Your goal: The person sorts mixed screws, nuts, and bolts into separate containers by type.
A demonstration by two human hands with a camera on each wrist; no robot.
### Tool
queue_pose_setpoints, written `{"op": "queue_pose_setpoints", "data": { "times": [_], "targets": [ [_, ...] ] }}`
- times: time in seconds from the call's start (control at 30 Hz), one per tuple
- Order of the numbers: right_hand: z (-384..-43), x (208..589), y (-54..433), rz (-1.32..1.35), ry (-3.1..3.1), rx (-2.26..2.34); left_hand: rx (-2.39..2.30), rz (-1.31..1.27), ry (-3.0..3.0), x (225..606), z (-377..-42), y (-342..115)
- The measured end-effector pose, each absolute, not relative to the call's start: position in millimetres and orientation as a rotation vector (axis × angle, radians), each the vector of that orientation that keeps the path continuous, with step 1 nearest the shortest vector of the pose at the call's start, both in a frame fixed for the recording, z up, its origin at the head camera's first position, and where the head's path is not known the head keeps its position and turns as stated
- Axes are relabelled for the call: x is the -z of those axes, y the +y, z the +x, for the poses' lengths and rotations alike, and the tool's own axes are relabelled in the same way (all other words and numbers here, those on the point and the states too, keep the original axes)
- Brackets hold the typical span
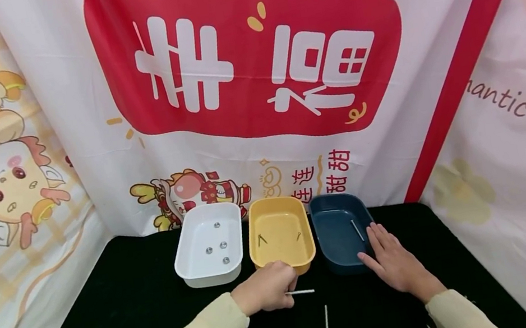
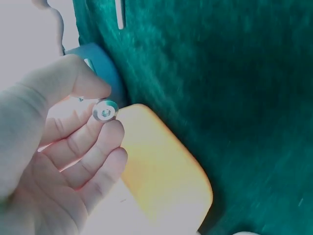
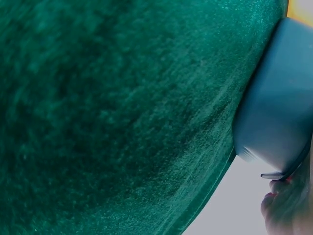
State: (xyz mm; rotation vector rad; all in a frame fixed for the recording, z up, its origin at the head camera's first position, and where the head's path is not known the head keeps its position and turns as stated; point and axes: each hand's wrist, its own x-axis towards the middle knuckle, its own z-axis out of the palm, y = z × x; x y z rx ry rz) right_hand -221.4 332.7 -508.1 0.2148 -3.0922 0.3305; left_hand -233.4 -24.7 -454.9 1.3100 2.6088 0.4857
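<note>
My left hand [image 1: 267,289] pinches a long silver bolt [image 1: 303,291] between thumb and fingers, just in front of the yellow tray [image 1: 278,218]. The left wrist view shows the bolt's round head [image 2: 105,111] with a hex socket. My right hand [image 1: 398,265] lies with fingers extended over the right rim of the dark blue tray [image 1: 340,257], touching it. Inside that tray lies one long bolt [image 1: 357,230]. Another long bolt [image 1: 326,323] rests on the dark green cloth, right of my left forearm.
At the left of the row stands a white tray [image 1: 195,259] with several nuts [image 1: 223,244]. The yellow tray holds a few small screws [image 1: 262,239]. A dark green cloth [image 1: 112,317] covers the table, and a printed curtain [image 1: 261,153] hangs right behind the trays.
</note>
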Motion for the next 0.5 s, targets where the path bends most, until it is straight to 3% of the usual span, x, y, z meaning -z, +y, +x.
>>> {"op": "queue_pose_setpoints", "data": {
  "times": [0.5],
  "targets": [
    [-221,509,332,0.206,-3.085,-0.333,-0.336,1.429,2.729,414,-261,-12]
  ]
}}
